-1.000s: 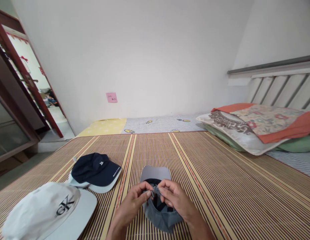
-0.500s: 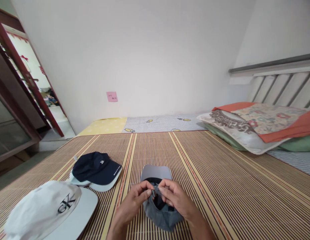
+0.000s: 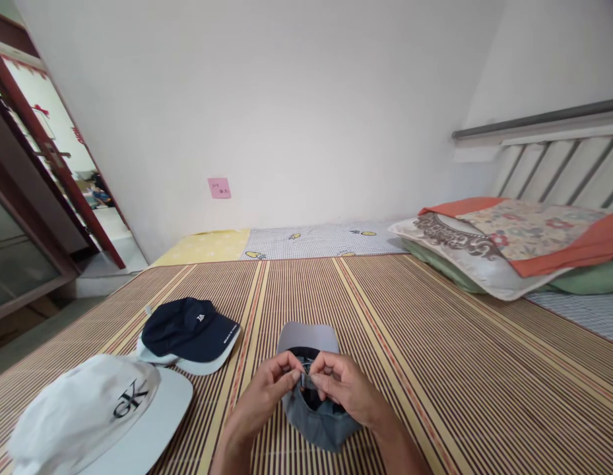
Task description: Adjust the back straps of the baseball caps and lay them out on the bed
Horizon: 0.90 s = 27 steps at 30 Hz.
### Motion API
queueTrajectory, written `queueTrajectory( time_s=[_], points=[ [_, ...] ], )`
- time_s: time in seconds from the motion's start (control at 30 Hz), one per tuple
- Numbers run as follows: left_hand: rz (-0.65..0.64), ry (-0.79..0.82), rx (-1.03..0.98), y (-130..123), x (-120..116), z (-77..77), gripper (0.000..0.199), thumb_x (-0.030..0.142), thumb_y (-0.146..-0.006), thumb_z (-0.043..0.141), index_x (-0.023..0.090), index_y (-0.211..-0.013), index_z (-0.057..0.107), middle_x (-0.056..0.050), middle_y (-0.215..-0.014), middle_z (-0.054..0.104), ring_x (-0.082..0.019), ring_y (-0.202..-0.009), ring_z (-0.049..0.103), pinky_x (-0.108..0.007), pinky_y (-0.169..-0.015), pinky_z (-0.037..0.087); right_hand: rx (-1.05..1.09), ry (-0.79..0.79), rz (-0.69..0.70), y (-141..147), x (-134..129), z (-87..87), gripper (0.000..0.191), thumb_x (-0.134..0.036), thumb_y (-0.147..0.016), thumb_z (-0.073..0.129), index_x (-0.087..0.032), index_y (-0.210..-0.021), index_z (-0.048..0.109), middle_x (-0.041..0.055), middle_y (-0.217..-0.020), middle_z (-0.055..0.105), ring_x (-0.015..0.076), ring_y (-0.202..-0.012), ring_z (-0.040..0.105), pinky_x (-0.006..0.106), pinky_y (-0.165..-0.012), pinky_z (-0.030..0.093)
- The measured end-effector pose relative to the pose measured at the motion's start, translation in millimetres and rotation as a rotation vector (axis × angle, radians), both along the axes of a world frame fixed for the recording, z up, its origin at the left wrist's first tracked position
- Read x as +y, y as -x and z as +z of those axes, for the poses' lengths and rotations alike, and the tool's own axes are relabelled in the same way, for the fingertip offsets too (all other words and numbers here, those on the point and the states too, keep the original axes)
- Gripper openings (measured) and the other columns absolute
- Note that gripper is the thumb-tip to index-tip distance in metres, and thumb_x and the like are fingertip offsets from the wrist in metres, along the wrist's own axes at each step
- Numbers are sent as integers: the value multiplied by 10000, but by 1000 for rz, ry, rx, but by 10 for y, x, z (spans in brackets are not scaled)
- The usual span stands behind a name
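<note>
A grey cap (image 3: 319, 425) lies on the striped mat, its brim pointing away from me and its inside facing up. My left hand (image 3: 272, 389) pinches one side of the cap's back strap. From the right, my right hand (image 3: 343, 386) pinches the strap too, its fingertips close beside the left ones. Between the fingertips shows a small buckle-like piece, partly hidden. To the left sits a white cap (image 3: 83, 415) with black letters. Behind it a navy cap (image 3: 187, 330) rests on another pale cap (image 3: 212, 364).
The striped bamboo mat (image 3: 435, 369) covers the bed. Pillows (image 3: 528, 237) are stacked at the right, near a white headboard (image 3: 573, 168). A pink note (image 3: 219, 188) is stuck on the wall. A doorway stands at the far left.
My right fingertips have moved slightly left, closer to my left ones at the strap. The whole view has shifted a little.
</note>
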State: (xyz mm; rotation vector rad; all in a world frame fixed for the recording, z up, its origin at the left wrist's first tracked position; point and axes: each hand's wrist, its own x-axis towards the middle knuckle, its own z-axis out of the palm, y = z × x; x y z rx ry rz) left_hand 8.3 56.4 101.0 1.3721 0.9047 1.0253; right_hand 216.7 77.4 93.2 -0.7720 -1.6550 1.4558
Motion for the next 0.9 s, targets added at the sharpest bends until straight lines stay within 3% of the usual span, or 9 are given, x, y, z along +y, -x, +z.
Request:
queueTrajectory(
  time_s=[0.17,0.3,0.43,0.57,0.7,0.9],
  points=[
    [-3,5,-13,-29,-22,47,339,501,-882,765,184,-860,648,20,-774,578,-144,-749,498,-262,-707,362,5,-35,-49,16,-3,27,94,-298,-890,693,-211,-854,693,-24,-693,620,138,-644,587,264,-628,413],
    [1,9,-21,-60,-25,60,336,495,-873,771,187,-857,638,4,-801,619,-161,-792,545,-271,-737,386,59,9,-64,64,-2,-24,87,-273,-872,719,-223,-918,664,-34,-693,645,127,-624,583,247,-600,401],
    [-5,-1,-28,-106,-13,33,283,436,-891,754,187,-851,626,-4,-796,653,-166,-791,577,-279,-745,403,93,44,-40,104,-11,-50,207,-419,-937,693,-218,-939,648,-35,-674,641,92,-520,472,222,-497,318],
    [-31,22,-108,-149,1,17,237,363,-870,765,208,-882,587,18,-805,649,-158,-761,594,-277,-720,409,84,35,-57,91,11,-55,350,-559,-977,636,-214,-1030,657,-25,-730,643,96,-537,512,219,-504,379],
    [-30,-3,-102,-134,11,5,243,371,-863,755,210,-873,574,35,-797,595,-144,-749,531,-267,-714,383,60,17,-75,-20,77,-78,428,-623,-989,589,-219,-1106,670,9,-815,702,137,-634,615,268,-609,494],
    [76,-10,41,-66,-6,-40,380,559,-999,541,205,-867,584,49,-757,448,-141,-703,380,-274,-667,320,-66,44,84,-383,94,-14,464,-607,-1003,565,-192,-1091,753,111,-1055,793,240,-992,732,381,-889,530]
  ],
)
